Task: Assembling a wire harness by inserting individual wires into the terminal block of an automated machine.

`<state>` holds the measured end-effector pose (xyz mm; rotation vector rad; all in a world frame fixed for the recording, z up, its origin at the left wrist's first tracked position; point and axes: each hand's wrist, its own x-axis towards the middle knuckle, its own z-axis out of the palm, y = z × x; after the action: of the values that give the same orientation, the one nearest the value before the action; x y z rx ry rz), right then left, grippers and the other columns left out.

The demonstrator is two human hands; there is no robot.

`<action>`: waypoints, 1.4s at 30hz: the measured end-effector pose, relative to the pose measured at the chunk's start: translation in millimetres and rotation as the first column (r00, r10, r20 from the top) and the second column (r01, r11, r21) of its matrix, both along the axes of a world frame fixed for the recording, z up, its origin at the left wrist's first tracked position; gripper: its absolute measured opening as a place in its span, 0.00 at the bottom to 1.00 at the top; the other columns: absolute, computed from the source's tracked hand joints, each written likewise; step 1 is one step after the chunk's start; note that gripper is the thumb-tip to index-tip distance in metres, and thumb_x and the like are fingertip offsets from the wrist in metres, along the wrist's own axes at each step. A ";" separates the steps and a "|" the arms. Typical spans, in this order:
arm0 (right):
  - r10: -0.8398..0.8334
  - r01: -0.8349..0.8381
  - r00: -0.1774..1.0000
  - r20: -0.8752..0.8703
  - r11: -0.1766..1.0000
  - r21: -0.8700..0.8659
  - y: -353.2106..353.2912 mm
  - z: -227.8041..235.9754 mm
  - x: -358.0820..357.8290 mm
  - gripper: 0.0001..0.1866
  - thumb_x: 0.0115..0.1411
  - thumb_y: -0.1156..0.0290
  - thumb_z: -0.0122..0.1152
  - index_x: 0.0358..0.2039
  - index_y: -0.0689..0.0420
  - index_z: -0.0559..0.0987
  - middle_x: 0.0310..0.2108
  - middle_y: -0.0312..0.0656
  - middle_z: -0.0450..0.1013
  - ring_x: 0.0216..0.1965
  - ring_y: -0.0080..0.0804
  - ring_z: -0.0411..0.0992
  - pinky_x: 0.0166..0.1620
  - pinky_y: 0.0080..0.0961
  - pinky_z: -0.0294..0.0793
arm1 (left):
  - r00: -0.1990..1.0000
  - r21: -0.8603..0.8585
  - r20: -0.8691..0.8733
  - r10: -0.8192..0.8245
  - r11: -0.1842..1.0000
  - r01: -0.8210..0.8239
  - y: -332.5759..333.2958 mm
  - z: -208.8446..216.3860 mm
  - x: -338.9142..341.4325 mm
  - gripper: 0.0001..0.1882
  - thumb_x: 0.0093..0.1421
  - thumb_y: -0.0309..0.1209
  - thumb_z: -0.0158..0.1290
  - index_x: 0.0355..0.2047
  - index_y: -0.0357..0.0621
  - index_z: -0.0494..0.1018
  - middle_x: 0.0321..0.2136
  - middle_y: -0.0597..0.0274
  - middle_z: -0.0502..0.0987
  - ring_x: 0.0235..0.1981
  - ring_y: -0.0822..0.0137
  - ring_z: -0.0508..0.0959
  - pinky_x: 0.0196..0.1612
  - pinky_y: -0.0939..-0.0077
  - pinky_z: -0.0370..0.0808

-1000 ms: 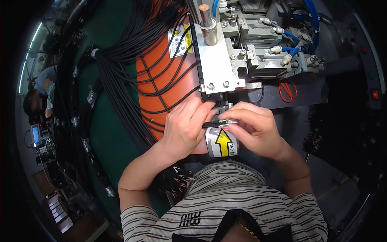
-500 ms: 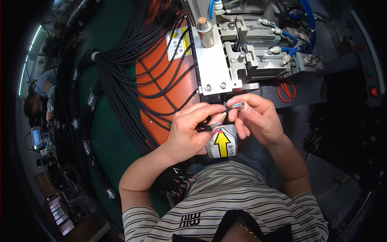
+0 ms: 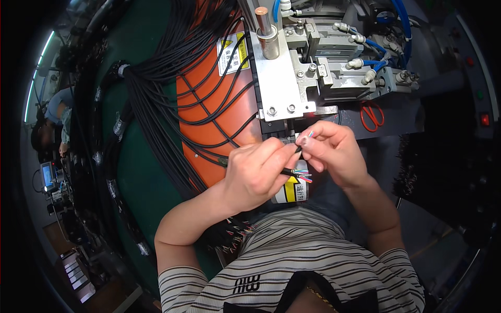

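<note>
My left hand (image 3: 257, 172) is closed around black cables (image 3: 286, 171), whose stripped ends fan out below the fingers in thin coloured wires (image 3: 301, 176). Between the two hands runs another black cable, pinched by the left fingertips. My right hand (image 3: 334, 153) pinches the tip of that cable, where blue and white wires (image 3: 310, 134) show between thumb and forefinger. Both hands are just in front of the metal fixture (image 3: 282, 88) of a machine. Beneath them lies a white label with a yellow arrow (image 3: 290, 191), partly covered by the left hand.
Many black cables (image 3: 151, 104) spread over an orange plate (image 3: 209, 99) and green surface (image 3: 133, 172) at left. Pneumatic cylinders (image 3: 342, 78) with blue hoses stand at the upper right, red-handled scissors (image 3: 371, 117) beside them. Another person (image 3: 60, 112) is at far left.
My left hand has turned and shifted right, so the loose wire ends now point rightward and cover more of the arrow label. The right hand's pinch stays near the same place.
</note>
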<state>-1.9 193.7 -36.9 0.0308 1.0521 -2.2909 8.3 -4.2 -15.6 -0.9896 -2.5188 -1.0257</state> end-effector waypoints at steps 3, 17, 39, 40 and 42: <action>0.152 0.488 0.597 -0.788 0.711 0.507 -4.3 2.3 8.7 0.14 0.57 0.86 0.59 0.44 0.67 0.77 0.33 0.47 0.76 0.28 0.27 0.74 0.28 0.18 0.70 | 0.991 -0.092 0.136 0.004 0.996 0.009 2.0 4.7 1.8 0.11 0.45 0.22 0.62 0.29 0.38 0.72 0.22 0.58 0.74 0.22 0.59 0.77 0.22 0.68 0.71; 0.011 -0.023 0.991 -0.131 0.996 -0.086 3.0 -7.6 -4.8 0.11 0.64 0.79 0.56 0.46 0.66 0.80 0.34 0.41 0.76 0.32 0.21 0.74 0.34 0.15 0.72 | 0.785 0.308 0.586 -0.204 0.951 0.017 -8.9 7.6 -12.5 0.03 0.55 0.22 0.54 0.30 0.37 0.71 0.24 0.60 0.74 0.26 0.66 0.75 0.31 0.74 0.72; 0.571 0.662 0.397 -0.718 0.364 0.655 4.3 11.9 -10.0 0.02 0.51 0.77 0.62 0.25 0.60 0.77 0.23 0.41 0.70 0.20 0.39 0.73 0.23 0.31 0.70 | 1.000 -0.208 -0.013 0.026 0.978 -0.029 -0.8 2.3 -0.8 0.25 0.41 0.20 0.58 0.45 0.36 0.76 0.32 0.58 0.74 0.26 0.62 0.77 0.26 0.70 0.74; 0.549 0.663 0.391 -0.739 0.390 0.639 5.0 9.2 -10.0 0.03 0.52 0.76 0.61 0.24 0.60 0.76 0.23 0.41 0.69 0.20 0.39 0.72 0.22 0.33 0.70 | 1.000 -0.214 -0.020 0.021 0.977 -0.025 -1.2 0.9 -0.4 0.26 0.40 0.20 0.58 0.45 0.36 0.76 0.32 0.59 0.74 0.27 0.62 0.77 0.27 0.70 0.74; 0.526 0.663 0.384 -0.759 0.415 0.623 4.6 5.0 -10.1 0.04 0.53 0.74 0.60 0.24 0.59 0.76 0.22 0.41 0.68 0.20 0.40 0.72 0.22 0.34 0.70 | 0.999 -0.219 -0.028 0.016 0.975 -0.022 -1.5 0.4 -0.8 0.26 0.39 0.20 0.58 0.45 0.35 0.76 0.32 0.59 0.74 0.28 0.62 0.77 0.27 0.70 0.74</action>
<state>-12.0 198.2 -31.9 -0.9433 2.9315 -1.1853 7.5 -5.7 -15.2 -1.0264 -2.6572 -0.7347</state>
